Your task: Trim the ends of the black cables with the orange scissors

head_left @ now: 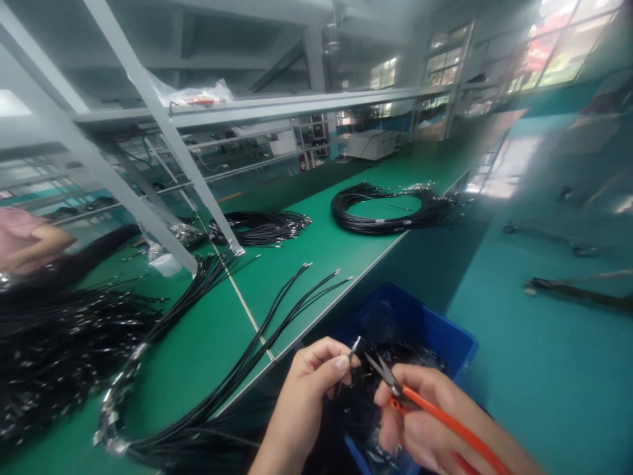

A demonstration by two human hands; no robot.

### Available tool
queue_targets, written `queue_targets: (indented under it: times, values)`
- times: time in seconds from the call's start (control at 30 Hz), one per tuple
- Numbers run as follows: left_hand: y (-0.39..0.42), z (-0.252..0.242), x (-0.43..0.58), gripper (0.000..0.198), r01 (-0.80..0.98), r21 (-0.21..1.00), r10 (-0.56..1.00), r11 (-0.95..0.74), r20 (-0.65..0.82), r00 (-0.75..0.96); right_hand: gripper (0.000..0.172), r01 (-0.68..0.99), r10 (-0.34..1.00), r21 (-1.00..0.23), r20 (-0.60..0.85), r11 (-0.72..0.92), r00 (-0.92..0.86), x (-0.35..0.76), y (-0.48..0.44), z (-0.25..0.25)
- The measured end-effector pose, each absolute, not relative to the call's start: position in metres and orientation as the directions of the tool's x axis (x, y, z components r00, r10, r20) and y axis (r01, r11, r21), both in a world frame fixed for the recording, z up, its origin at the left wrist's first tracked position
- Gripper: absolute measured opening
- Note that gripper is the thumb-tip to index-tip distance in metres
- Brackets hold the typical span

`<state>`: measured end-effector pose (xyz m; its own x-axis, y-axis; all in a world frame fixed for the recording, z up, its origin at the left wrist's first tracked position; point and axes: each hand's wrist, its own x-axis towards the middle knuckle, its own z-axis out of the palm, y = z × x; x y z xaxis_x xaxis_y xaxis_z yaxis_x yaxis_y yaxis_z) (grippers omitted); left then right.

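My left hand (310, 379) pinches a thin black cable (354, 349) close to its metal-tipped end. In my right hand (431, 396) is a pair of orange-handled cutting pliers (390, 379), its pointed jaws slightly apart. Those jaws point at the cable tip, just right of my left fingertips and not touching it as far as I can see. Beneath both hands stands a blue bin (448, 333) with dark bits and clear plastic inside. A bundle of black cables (217, 389) curves across the green bench (178, 369) to the left.
Two more coils lie farther along the bench: a large cable coil (346, 221) and a smaller cable coil (247, 232). Grey shelf posts (182, 152) rise from it. At far left, a person in a pink top (30, 244) is beside a cable heap (64, 356). Wheeled stands (568, 290) are at right.
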<state>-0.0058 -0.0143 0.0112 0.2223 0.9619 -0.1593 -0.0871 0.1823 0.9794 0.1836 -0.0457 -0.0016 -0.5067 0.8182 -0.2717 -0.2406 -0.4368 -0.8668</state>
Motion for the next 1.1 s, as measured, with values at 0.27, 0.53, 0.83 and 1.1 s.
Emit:
queue_targets:
  times: [0.27, 0.53, 0.83, 1.1]
  values:
    - [-0.015, 0.014, -0.005, 0.012, -0.131, 0.976, 0.957, 0.175, -0.137, 0.256, 0.018, -0.173, 0.863, -0.904, -0.294, -0.39, -0.411, 0.177, -0.055, 0.01]
    - [-0.015, 0.009, -0.006, 0.011, -0.111, 0.987, 0.954, 0.112, -0.076, 0.289, 0.018, -0.237, 0.834, -0.856, -0.325, -0.46, -0.446, 0.176, -0.051, 0.015]
    - [-0.013, 0.009, -0.006, 0.01, -0.125, 0.986, 0.952, 0.11, -0.068, 0.298, 0.018, -0.269, 0.801, -0.831, -0.302, -0.487, -0.517, 0.178, -0.044, -0.005]
    - [-0.012, 0.006, -0.008, 0.012, -0.084, 0.99, 0.953, 0.112, -0.083, 0.29, 0.01, -0.044, 0.8, -0.891, -0.383, -0.452, -0.462, 0.174, -0.038, 0.004]
